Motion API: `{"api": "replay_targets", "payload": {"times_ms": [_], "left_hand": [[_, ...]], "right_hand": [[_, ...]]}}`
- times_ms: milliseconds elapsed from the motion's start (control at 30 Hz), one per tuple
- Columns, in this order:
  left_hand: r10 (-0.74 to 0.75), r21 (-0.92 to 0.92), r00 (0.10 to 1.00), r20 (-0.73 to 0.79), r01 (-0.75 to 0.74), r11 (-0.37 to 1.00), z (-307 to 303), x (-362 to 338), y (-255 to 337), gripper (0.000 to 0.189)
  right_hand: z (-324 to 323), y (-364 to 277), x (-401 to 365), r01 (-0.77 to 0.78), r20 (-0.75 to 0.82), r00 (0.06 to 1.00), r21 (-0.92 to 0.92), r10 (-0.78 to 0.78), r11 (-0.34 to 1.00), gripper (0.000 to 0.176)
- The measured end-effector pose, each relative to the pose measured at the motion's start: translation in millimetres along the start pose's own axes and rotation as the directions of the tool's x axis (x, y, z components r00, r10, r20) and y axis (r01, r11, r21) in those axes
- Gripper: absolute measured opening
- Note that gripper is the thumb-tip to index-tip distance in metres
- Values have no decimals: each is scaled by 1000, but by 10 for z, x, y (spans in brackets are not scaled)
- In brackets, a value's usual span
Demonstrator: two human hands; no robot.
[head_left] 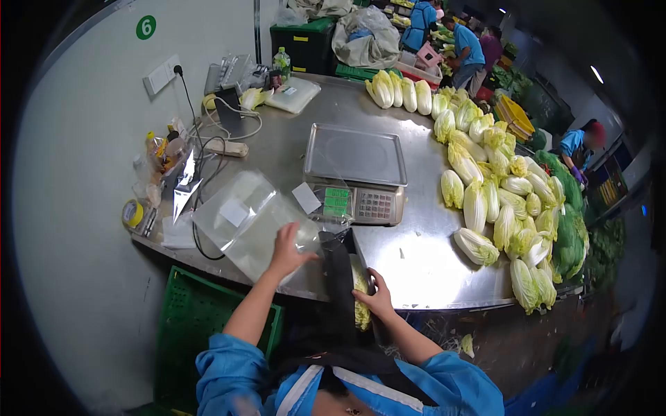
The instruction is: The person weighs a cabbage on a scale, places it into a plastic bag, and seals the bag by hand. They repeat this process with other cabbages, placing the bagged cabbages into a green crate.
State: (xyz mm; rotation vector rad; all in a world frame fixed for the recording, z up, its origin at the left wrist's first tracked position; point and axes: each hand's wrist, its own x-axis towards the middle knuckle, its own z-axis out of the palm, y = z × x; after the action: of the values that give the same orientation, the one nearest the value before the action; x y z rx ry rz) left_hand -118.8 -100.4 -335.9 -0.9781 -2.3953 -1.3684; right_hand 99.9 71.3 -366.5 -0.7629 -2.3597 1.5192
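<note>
My left hand (290, 251) is over a stack of clear plastic bags (253, 222) on the steel table, its fingers apart. My right hand (375, 297) has its fingers round a dark edge beside a cabbage (361, 295) low at the table's front edge; the cabbage is partly hidden by a black strap or sleeve-like piece (338, 277). Behind the hands stands a digital scale (355, 154) with a bare tray and a lit green display. A clear bag with a white label (306, 198) lies against the scale's left side.
Many cabbages (476, 206) cover the table's right side. A green crate (182, 326) stands below at left. Tape (132, 213), bottles and a cable lie along the wall. Several people (468, 50) work at the back; another person (577, 149) is at right.
</note>
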Motion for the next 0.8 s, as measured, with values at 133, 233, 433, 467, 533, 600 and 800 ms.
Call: {"api": "replay_targets", "payload": {"times_ms": [133, 233, 433, 467, 533, 600, 800], "left_hand": [[94, 8, 977, 191, -97, 995, 498, -55, -64, 34], [4, -67, 991, 131, 4, 998, 647, 124, -210, 20], [513, -45, 840, 176, -514, 857, 275, -170, 675, 30], [246, -121, 964, -97, -257, 959, 310, -234, 547, 37], [-75, -267, 946, -317, -13, 964, 351, -388, 127, 45], [-597, -669, 404, 693, 667, -327, 387, -569, -244, 59], [-533, -598, 426, 731, 777, -199, 596, -1291, 87, 72]], "right_hand": [[121, -57, 16, 176, 32, 984, -65, -175, 982, 80], [91, -149, -120, 265, 27, 964, -99, -263, 959, 78], [89, -129, -156, 136, -6, 991, -54, -136, 989, 84], [77, -126, -140, 156, -16, 987, -73, -157, 985, 86], [111, -55, -107, 176, -25, 984, -86, -178, 981, 88], [221, -68, -87, 121, -12, 993, -11, -121, 993, 94], [473, 79, 548, -203, -162, 921, 574, 354, 793, 93]]}}
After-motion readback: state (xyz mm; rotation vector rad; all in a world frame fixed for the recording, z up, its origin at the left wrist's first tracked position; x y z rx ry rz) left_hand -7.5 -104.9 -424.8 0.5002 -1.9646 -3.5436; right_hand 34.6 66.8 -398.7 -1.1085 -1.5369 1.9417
